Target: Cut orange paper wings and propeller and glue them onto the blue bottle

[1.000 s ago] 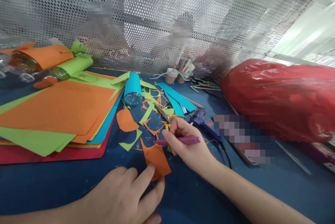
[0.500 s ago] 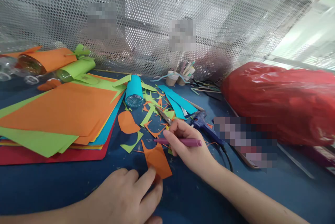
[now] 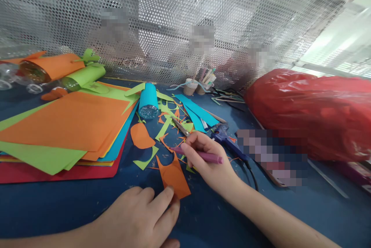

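Observation:
My right hand [image 3: 210, 159] grips a purple marker [image 3: 210, 157], its tip pointing left above the scraps. Just below that tip lies a small piece of orange paper [image 3: 176, 180] with a curved notch cut from its top and a faint curved line on it. The fingertips of my left hand [image 3: 147, 217] press on its lower edge and hold it against the table. Scissors [image 3: 180, 126] rest beyond my right hand, their handles hidden behind it. A rounded orange cutout [image 3: 142, 136] and a curved green scrap [image 3: 146, 158] lie to the left.
Stacked coloured paper [image 3: 69, 120] covers the left. Behind are a blue-wrapped bottle piece [image 3: 148, 101], wrapped bottles [image 3: 58, 66] and cups of pens [image 3: 199, 84]. Right of my hand lie a blue glue gun [image 3: 228, 141] and a red plastic bag [image 3: 313, 112]. People sit beyond a perforated metal screen [image 3: 168, 16].
The marker's tip has shifted slightly up, away from the orange paper's notch. My left hand stays on the paper almost unmoved.

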